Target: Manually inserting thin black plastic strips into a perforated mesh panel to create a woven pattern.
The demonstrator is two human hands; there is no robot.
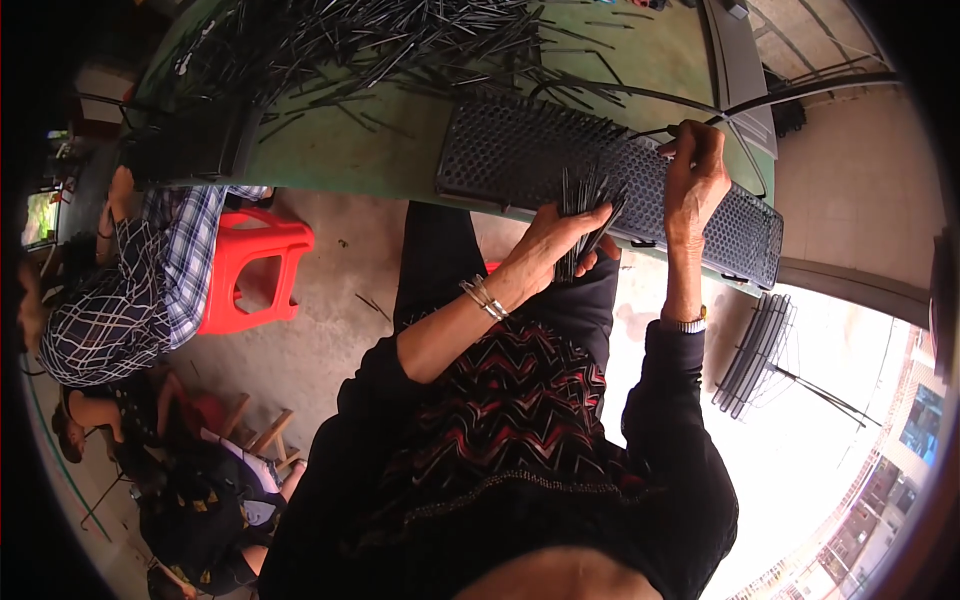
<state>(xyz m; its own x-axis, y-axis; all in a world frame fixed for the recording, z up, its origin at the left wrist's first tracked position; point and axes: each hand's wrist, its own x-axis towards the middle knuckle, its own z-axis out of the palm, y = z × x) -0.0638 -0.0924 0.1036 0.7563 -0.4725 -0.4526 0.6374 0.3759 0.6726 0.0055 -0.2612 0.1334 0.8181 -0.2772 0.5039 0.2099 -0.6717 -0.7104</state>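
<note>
A bundle of thin black rods point(585, 205) is gripped in my left hand point(562, 240), just in front of a long black perforated tray point(520, 150). The tray lies along the near edge of the green table point(345, 150), and its surface is covered with small round holes. My right hand point(697, 172) is over the tray's right half with its fingers pinched together. A dark thin piece shows at the fingertips, probably one of the rods, its far end hard to make out.
A large heap of loose black rods point(380, 40) covers the table's far left. A black box point(195, 145) sits at its left edge. Other people point(120, 290) are to the left, near a red plastic stool point(255, 265). A rack of dark bars point(755, 355) stands at the right.
</note>
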